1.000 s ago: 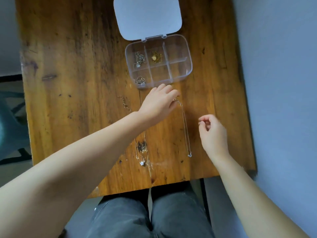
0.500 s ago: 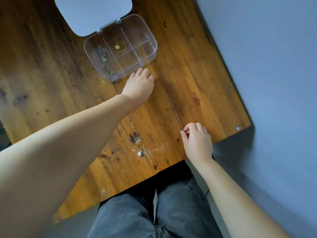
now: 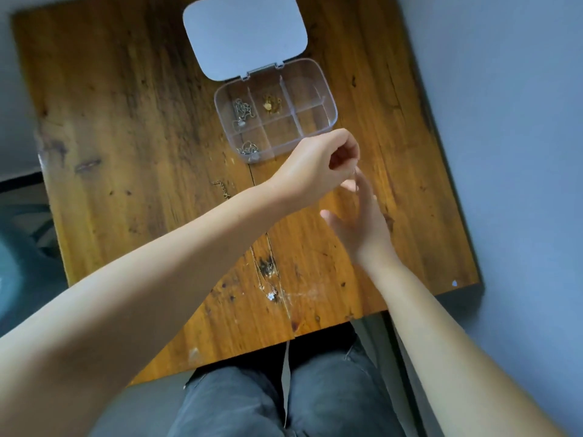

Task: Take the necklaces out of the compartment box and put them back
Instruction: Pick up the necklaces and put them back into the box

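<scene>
Our left hand [image 3: 318, 167] has lifted off the table, pinching a thin chain [image 3: 356, 178]. Our right hand [image 3: 359, 222], open and empty, sits just below it; the compartment box [image 3: 328, 104] lies beyond both.

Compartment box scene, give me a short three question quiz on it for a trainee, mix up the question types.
1. True or false: the lid of the compartment box is shut.
2. How many compartments hold jewellery? A) one B) three C) six
3. Fill in: the left hand pinches a thin ____ above the open right hand.

Key: 1 false, the lid lies open. 2 B, three. 3 chain; a second necklace lies on the table.
</scene>
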Available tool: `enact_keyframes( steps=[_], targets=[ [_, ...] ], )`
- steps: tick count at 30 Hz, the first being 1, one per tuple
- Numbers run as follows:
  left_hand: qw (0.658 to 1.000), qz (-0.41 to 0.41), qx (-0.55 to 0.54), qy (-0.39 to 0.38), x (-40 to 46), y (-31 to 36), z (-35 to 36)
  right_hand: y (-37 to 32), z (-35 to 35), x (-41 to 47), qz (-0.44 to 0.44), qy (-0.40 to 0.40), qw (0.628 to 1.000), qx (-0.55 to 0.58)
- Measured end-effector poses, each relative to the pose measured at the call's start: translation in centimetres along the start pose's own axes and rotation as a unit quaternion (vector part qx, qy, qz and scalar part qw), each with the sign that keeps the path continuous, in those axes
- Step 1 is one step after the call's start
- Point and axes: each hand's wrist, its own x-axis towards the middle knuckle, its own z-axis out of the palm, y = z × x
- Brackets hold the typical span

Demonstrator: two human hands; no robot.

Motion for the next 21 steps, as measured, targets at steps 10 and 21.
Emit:
enact_keyframes(
  steps=[10, 21],
  targets=[
    [0.948, -0.197, -0.018, 0.251, 1.4, -4.7, -6.0, -5.6, -5.6, 8.2, 0.079, 0.015, 0.922, 0.378],
    [0.95, -0.223, 0.046, 0.216, 2.2, -7.0, -2.3, -9.5, -0.5, 13.9, 0.088, -0.124, 0.968, 0.202]
  ],
)
